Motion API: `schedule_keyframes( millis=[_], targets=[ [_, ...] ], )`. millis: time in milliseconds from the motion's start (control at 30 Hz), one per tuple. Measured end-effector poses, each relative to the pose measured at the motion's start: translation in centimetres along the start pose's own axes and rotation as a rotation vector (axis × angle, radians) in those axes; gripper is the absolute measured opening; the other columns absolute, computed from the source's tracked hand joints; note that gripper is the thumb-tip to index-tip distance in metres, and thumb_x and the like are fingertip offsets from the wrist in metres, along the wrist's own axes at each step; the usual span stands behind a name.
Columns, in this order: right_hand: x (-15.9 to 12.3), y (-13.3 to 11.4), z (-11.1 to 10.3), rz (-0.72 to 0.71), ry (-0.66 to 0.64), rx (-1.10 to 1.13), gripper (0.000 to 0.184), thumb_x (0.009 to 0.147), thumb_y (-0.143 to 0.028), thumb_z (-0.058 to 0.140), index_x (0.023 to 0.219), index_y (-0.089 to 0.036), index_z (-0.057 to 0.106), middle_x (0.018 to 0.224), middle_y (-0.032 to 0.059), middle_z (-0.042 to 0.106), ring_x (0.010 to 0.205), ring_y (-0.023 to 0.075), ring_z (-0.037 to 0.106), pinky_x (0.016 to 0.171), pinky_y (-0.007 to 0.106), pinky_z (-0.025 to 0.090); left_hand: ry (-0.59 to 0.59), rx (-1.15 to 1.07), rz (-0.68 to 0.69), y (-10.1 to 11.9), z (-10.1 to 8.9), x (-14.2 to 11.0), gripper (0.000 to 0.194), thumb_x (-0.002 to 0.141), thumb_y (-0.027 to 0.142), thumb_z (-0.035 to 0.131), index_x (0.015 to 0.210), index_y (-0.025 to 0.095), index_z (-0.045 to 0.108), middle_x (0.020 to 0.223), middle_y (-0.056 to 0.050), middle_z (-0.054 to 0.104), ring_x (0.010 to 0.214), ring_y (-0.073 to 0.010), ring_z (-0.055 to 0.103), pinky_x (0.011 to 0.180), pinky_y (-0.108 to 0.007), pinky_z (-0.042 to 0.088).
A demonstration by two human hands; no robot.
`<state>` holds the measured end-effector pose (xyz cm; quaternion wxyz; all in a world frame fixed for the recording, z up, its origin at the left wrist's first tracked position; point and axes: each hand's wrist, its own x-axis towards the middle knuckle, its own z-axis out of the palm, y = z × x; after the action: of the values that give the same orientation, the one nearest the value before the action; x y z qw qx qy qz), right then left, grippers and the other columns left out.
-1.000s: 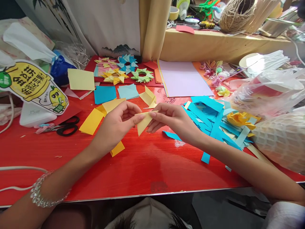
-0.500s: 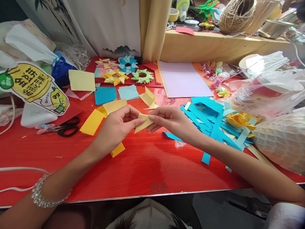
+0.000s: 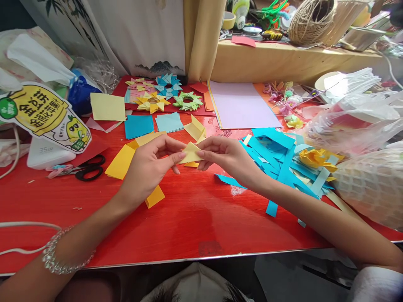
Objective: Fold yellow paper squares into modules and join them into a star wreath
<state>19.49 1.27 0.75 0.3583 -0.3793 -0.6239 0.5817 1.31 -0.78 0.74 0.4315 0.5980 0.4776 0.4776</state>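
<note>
Between both hands, above the red table (image 3: 201,218), is a small folded piece of pale yellow paper (image 3: 190,153) with a pointed top. My left hand (image 3: 156,161) pinches its left corner between thumb and fingers. On the other side, my right hand (image 3: 220,154) pinches the right corner. Just beyond lies a creased pale yellow paper (image 3: 195,129). Orange-yellow paper squares (image 3: 119,162) rest left of my left hand, and a folded orange strip (image 3: 155,197) sits below it. To the right of my right hand spreads a heap of blue paper strips (image 3: 270,151).
Black-handled scissors (image 3: 90,168) lie at left near a lemon-printed sign (image 3: 47,113). Folded paper rings (image 3: 153,102) and blue squares (image 3: 139,126) sit at the back, beside a lilac paper stack (image 3: 242,105). A net-wrapped bundle (image 3: 371,184) and plastic bag (image 3: 355,121) crowd the right.
The pale yellow paper has turned from a slanted strip into a triangle-like shape with its point up. Both hands shifted slightly, and an orange piece now shows beneath the paper.
</note>
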Motion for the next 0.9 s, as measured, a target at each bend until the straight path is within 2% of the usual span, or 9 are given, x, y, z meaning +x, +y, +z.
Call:
schedule_keyframes(
  millis=[233,467,667,767,900],
  targets=[
    [-0.06,-0.04,-0.38,-0.052,0.004,0.121,0.015,0.084,-0.027,0.059,0.097,-0.02,0.054,0.069,-0.0018,0.065,0.065,0.0122,0.068,0.067,0.026,0.057,0.014,-0.014,0.029,0.26,0.03,-0.12,0.009,0.076,0.023,0.068,0.084,0.022,0.069,0.091,-0.001,0.066,0.082,-0.0149,0.062,0.065,-0.022,0.055],
    [-0.04,0.15,-0.36,-0.083,0.004,0.168,0.009,0.084,-0.025,0.058,0.09,-0.019,0.061,0.074,-0.0007,0.067,0.068,0.0115,0.068,0.069,0.026,0.058,0.004,-0.104,-0.03,0.06,-0.22,0.07,0.007,0.074,0.019,0.068,0.078,0.023,0.072,0.075,0.002,0.068,0.061,-0.0131,0.066,0.062,-0.025,0.057],
    [0.21,0.45,-0.43,-0.064,-0.016,0.239,0.01,0.082,-0.022,0.06,0.09,-0.016,0.064,0.079,0.0003,0.068,0.069,0.0107,0.068,0.071,0.025,0.058,-0.001,-0.132,-0.023,0.1,-0.12,-0.05,0.007,0.076,0.017,0.066,0.075,0.022,0.071,0.078,0.001,0.067,0.061,-0.0116,0.065,0.061,-0.023,0.057],
    [0.19,0.45,-0.42,-0.078,0.0,0.224,0.009,0.081,-0.021,0.061,0.088,-0.016,0.065,0.076,0.0,0.068,0.068,0.0109,0.069,0.07,0.024,0.058,0.002,-0.173,-0.026,0.08,-0.07,-0.07,0.011,0.075,0.017,0.067,0.084,0.024,0.069,0.083,0.002,0.065,0.066,-0.0114,0.064,0.061,-0.024,0.058],
    [0.07,0.36,-0.35,-0.083,0.037,0.175,0.009,0.081,-0.021,0.061,0.086,-0.016,0.066,0.074,0.0001,0.068,0.068,0.0116,0.069,0.07,0.026,0.059,-0.008,-0.117,-0.039,-0.05,-0.2,-0.14,0.008,0.076,0.02,0.067,0.083,0.021,0.071,0.084,0.0,0.066,0.069,-0.013,0.065,0.065,-0.024,0.057]
  ],
)
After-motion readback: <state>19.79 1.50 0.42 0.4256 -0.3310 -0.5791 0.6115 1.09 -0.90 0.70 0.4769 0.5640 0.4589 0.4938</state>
